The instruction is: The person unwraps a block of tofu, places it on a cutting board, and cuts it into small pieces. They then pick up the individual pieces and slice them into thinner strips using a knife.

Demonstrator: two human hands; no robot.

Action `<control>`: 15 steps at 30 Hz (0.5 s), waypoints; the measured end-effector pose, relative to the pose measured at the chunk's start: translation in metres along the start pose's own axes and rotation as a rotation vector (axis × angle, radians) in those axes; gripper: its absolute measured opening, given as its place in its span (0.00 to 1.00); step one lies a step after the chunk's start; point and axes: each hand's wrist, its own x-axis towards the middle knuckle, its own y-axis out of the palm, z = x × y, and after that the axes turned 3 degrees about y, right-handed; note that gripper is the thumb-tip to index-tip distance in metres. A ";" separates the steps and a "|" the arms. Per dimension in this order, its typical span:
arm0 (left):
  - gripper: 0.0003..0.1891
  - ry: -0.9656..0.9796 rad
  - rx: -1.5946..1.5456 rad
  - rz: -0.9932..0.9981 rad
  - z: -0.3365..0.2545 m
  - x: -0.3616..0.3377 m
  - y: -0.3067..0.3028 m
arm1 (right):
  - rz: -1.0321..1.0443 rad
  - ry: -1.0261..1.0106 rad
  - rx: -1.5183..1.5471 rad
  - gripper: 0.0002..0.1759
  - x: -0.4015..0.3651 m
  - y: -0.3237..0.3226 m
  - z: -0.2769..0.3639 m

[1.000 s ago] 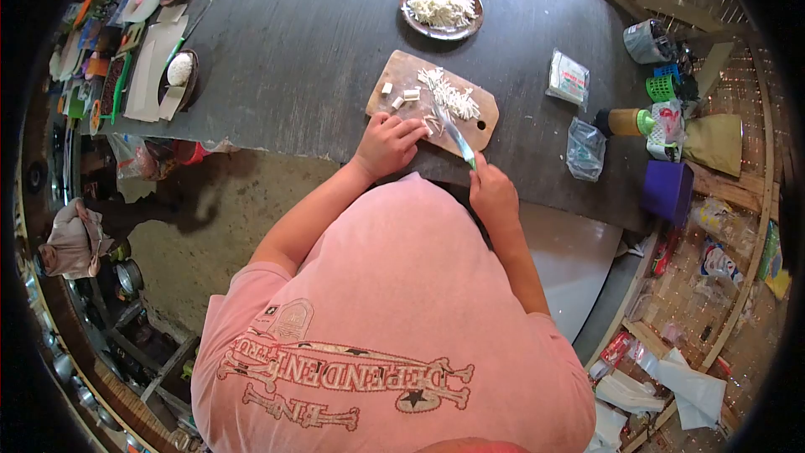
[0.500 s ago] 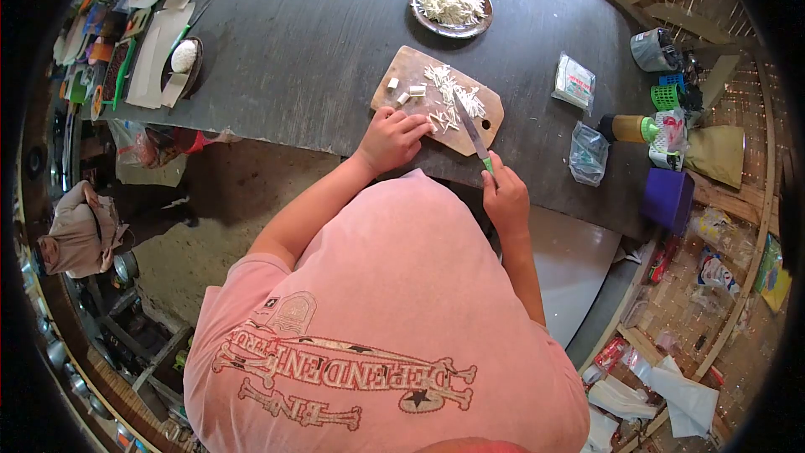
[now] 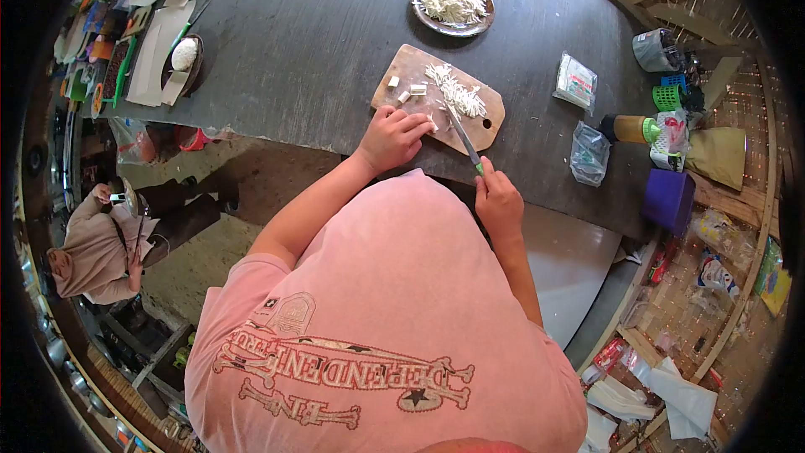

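Observation:
My right hand (image 3: 500, 201) is closed on the green handle of a kitchen knife (image 3: 464, 136). The blade slants across the wooden cutting board (image 3: 406, 61), its tip beside a heap of thin white strips (image 3: 456, 91). My left hand (image 3: 392, 139) rests on the board's near left edge, fingertips pressed together on a small white piece (image 3: 433, 123) of pale, firm food. Several short white blocks (image 3: 418, 90) lie beyond those fingers. Behind the board, a brown plate (image 3: 463, 32) carries a mound of similar white strips.
Right of the board lie a wrapped white packet (image 3: 575, 82) and a clear plastic bag (image 3: 589, 153). A jar with a green lid (image 3: 631, 128) and a purple box (image 3: 668, 201) stand farther right. At the left, another person (image 3: 105, 243) holds a pan-like item.
The knife and my right hand have shifted left, bringing the blade nearer my left fingertips. The strips lie closer together. The other person has moved farther into view, now holding something.

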 end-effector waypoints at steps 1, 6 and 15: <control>0.19 0.001 -0.002 0.001 0.000 -0.001 0.000 | -0.022 0.001 -0.002 0.26 0.001 -0.002 0.000; 0.19 0.003 0.008 0.023 -0.001 0.000 0.000 | 0.021 0.005 0.018 0.26 -0.001 -0.008 0.006; 0.19 0.004 -0.001 0.014 -0.001 -0.001 0.001 | -0.054 -0.058 -0.035 0.27 0.010 -0.004 0.016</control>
